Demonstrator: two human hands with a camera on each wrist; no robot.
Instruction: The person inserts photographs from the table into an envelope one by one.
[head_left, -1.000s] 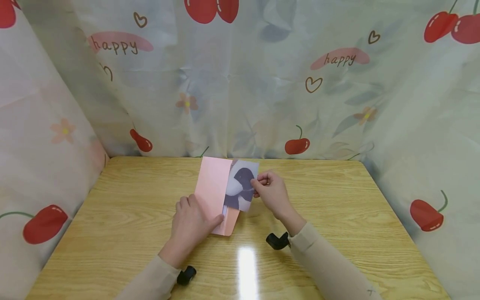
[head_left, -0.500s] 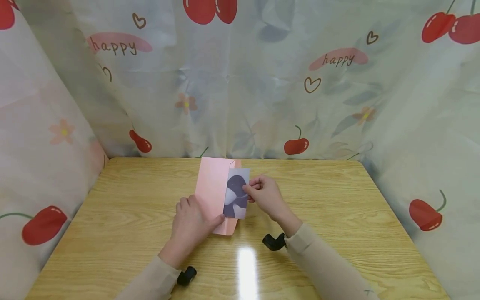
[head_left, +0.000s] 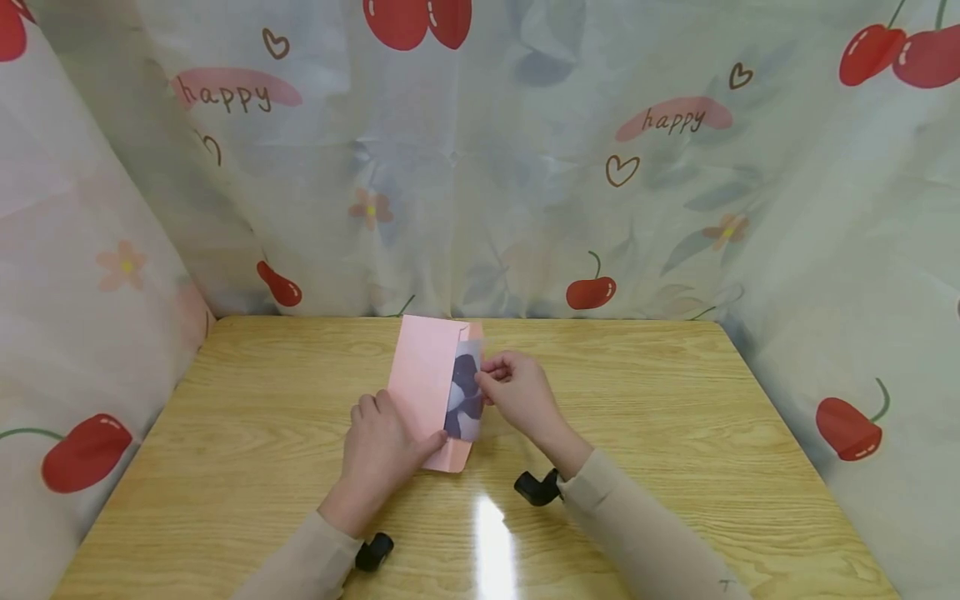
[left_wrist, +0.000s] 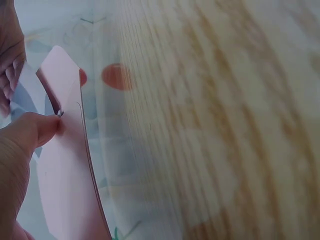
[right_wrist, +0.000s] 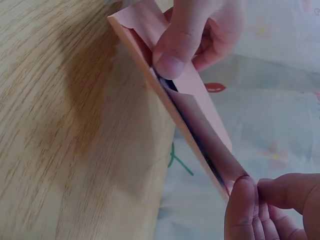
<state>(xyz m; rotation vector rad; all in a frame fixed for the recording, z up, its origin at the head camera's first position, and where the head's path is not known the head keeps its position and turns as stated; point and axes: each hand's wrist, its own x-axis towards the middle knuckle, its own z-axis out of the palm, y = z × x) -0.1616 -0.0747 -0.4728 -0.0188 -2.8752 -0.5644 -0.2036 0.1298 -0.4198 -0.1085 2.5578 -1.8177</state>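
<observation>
A pink paper envelope (head_left: pixel 423 367) is held tilted over the table, its opening facing right. My left hand (head_left: pixel 381 437) grips its lower part, with the thumb at the edge of the opening. A photo card (head_left: pixel 463 400) with a dark and pale picture sits partly inside the envelope; only a strip of it shows. My right hand (head_left: pixel 521 396) pinches the card's outer edge between thumb and fingers. The right wrist view shows the card (right_wrist: pixel 200 120) lying between the envelope's (right_wrist: pixel 212 115) front and its flap side, with the left thumb pressing by the opening.
The wooden table (head_left: pixel 637 400) spreads beneath both hands. A curtain (head_left: pixel 480 200) printed with cherries, hearts and flowers hangs behind its far edge and along both sides. Black wrist mounts (head_left: pixel 537 488) stick out near the sleeves.
The right hand has moved left and pushed the photo card deeper into the envelope, so less of the picture shows. The left hand and envelope have stayed nearly in place.
</observation>
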